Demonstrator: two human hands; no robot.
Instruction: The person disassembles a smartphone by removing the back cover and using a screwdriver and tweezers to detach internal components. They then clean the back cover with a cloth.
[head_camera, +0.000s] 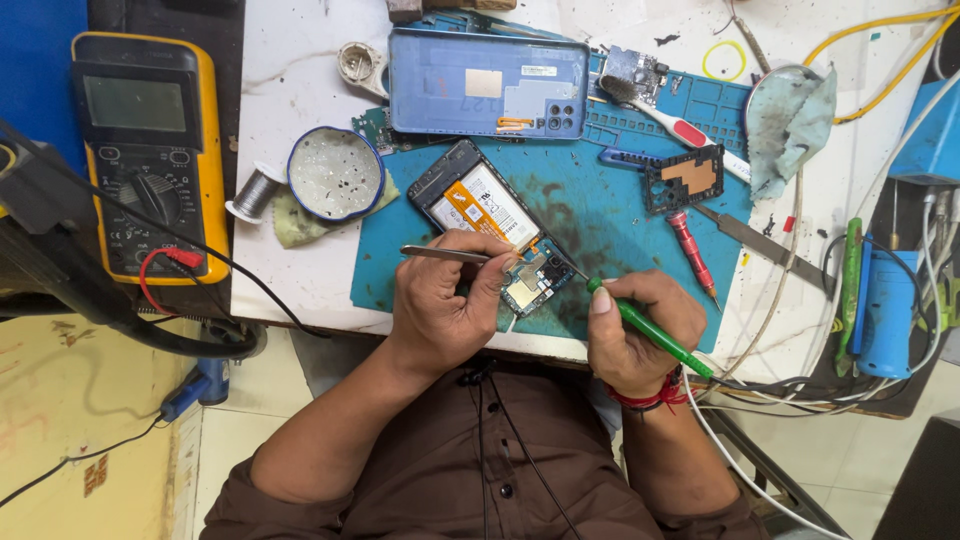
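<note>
Head view of a repair bench. One opened phone (490, 225) lies on the blue work mat (600, 215) near the mat's front edge, its long axis running diagonally from rear-left to front-right, the exposed circuit board end pointing toward the person. Its battery carries a white rectangular label with an orange band along one side. The left hand (445, 300) is clenched around one pair of metal tweezers (445, 254), which lie nearly level, tips pointing left. The right hand (635, 330) grasps one green-handled soldering iron (650, 330), its long axis sloping from the front-right up to a thin tip that meets the board; its cable trails off toward the counter's right front corner. One detached blue back cover (487, 83) lies at the mat's rear edge, long axis left to right, bearing a pale square patch and a small white strip label. One round blue-rimmed tin (335, 173) sits just off the mat's left edge, beside one solder spool (254, 193). One yellow multimeter (150, 155) rests left of the counter. One red screwdriver (692, 256) lies on the mat's right part.
</note>
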